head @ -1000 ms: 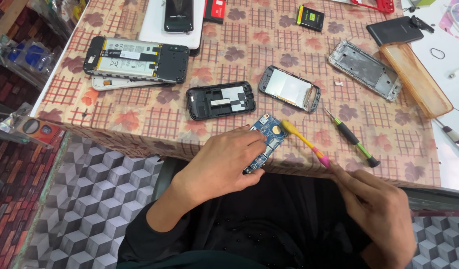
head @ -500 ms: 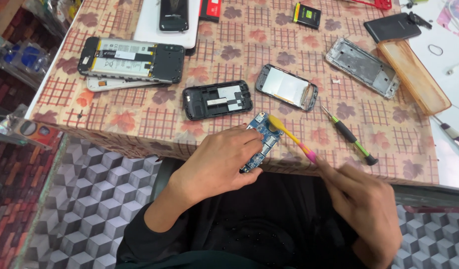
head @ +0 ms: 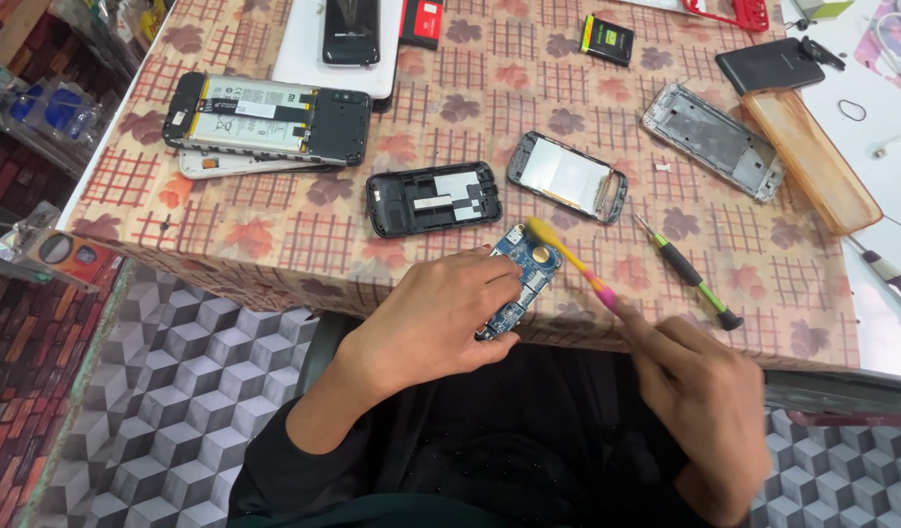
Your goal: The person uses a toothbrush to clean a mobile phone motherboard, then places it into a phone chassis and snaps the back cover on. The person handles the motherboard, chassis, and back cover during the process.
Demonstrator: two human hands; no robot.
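My left hand [head: 441, 318] grips a blue phone circuit board [head: 521, 274] at the table's near edge. In my right hand [head: 705, 396] is a thin brush with a yellow and pink handle [head: 578, 269]; its yellow tip rests on the top end of the board. The right hand is blurred. Just beyond the board lie a black phone back housing [head: 433, 198] and a phone frame with a shiny screen plate [head: 568, 178].
A green-handled screwdriver [head: 690, 274] lies right of the brush. An opened phone showing its battery [head: 265, 119] sits far left, a metal phone frame [head: 710, 142] and an orange case [head: 810, 161] far right. A small battery [head: 607, 39] and a dark phone [head: 351, 29] lie at the back.
The brush tip has shifted slightly across the top of the board, with my right hand moving a little. My left hand keeps its hold on the board.
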